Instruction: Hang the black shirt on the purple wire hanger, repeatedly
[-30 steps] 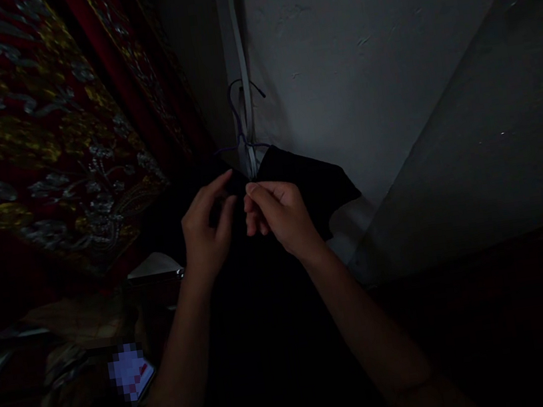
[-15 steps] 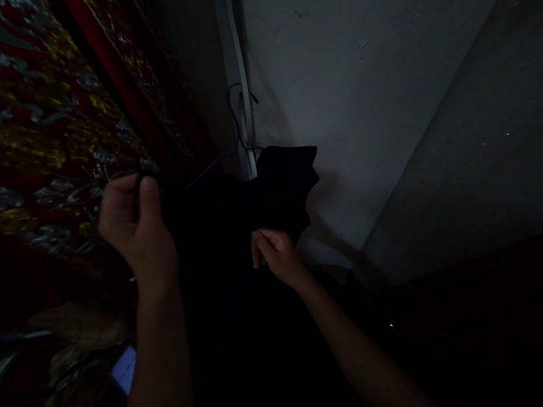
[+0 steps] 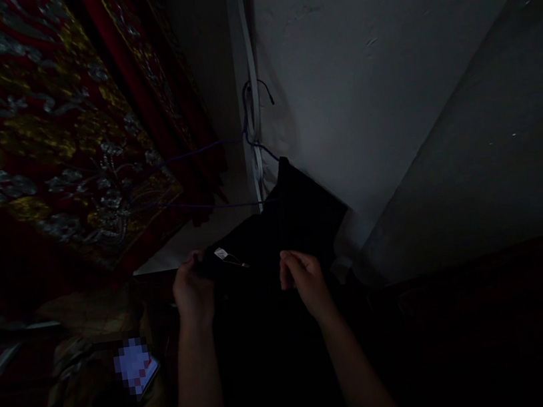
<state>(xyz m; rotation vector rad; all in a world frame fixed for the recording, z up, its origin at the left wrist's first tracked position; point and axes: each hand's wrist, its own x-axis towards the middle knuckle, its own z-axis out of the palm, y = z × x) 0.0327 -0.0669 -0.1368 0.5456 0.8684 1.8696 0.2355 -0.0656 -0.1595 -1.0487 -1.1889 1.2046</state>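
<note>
Both the left hand (image 3: 193,294) and right hand (image 3: 305,279) pinch the black garment (image 3: 298,216), half off the purple hanger (image 3: 255,142), which the far shoulder must clear

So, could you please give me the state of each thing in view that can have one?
black garment: partly off the hanger, one shoulder still hooked on it, the rest gathered low in both hands.
hanger: hung on the wall, its left arm bare.
left hand: closed on the garment's edge beside its label.
right hand: closed on the garment.
embroidered red cloth: hanging at the left.
</note>
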